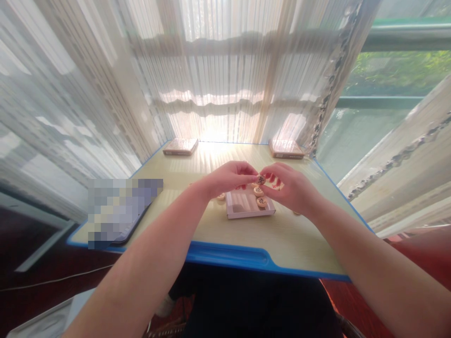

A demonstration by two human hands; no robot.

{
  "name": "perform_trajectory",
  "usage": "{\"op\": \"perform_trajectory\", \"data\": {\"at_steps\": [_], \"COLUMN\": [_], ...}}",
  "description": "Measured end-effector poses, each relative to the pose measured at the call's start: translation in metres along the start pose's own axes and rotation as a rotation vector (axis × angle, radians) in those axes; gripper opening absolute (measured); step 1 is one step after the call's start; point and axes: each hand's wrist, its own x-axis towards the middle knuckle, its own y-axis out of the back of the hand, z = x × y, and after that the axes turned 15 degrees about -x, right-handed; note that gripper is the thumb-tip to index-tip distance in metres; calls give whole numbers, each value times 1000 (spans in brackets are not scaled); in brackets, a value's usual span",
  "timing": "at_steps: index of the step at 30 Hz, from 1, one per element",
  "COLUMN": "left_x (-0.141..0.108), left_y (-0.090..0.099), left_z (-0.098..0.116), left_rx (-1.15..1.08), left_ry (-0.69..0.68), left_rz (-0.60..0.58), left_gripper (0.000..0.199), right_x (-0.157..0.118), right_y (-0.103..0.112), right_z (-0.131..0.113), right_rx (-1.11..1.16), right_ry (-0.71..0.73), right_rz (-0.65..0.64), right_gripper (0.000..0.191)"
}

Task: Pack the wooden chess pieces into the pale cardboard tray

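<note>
Narrow grip: left hand (234,178) and right hand (291,185) hold 1 disc (260,180) between fingertips, above tray (239,204).

Table (299,244): pale yellow, blue edge (229,254)
Discs (261,202): pale tan, black characters
Tray (251,214): pinkish white
Curtain (225,70): white, vertical stripes
Boxes (286,149): reddish-brown sides
Foliage (416,68): green

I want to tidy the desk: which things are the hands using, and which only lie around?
In use, it seems:
marked disc, between left hand and right hand
shallow box below, holding more discs

Lying about:
far-left flat box
far-right flat box
blurred item at left
</note>
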Motion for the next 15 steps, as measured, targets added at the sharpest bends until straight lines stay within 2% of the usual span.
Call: {"op": "perform_trajectory", "data": {"at_steps": [4,7,9,15], "left_x": [1,2,2,-3], "left_y": [-1,-3,-4,-1], "left_z": [0,0,1,3], "left_rx": [77,156,198,498], "left_ry": [-1,-23,-13,44], "left_rz": [27,100,107,-61], "left_gripper": [27,24,22,21], "right_x": [1,1,0,-2], "right_y": [5,10,12,12], "right_z": [0,1,1,-1], "right_rx": [-51,-96,-131,-161], "right_ry": [9,40,85,154], "right_rz": [-73,-200,-279,-336], "right_gripper": [18,18,18,20]}}
